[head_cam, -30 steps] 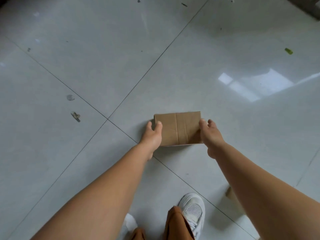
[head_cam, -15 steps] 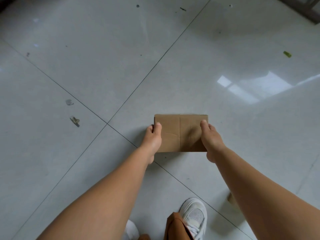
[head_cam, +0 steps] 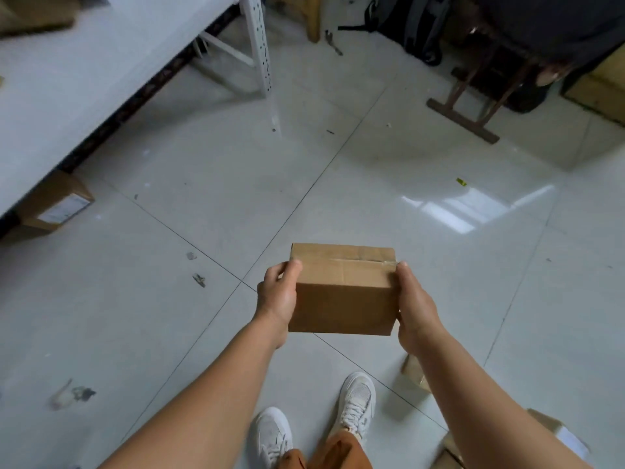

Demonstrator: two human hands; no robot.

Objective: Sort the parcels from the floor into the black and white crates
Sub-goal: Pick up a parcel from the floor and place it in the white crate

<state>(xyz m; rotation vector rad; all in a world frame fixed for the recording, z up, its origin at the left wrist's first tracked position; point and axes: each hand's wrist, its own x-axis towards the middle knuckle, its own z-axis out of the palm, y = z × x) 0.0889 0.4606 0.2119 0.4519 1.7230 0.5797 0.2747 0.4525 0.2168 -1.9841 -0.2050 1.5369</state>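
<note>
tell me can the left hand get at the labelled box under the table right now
Probably not as things stand: the left hand and right hand both grip the box, and the labelled box lies well off under the table.

The box is plain brown cardboard. The floor is glossy pale grey tile with dark grout lines. The shoes are white, the trousers rust-orange.

No readable text; label on the box under the table too blurred.
</note>
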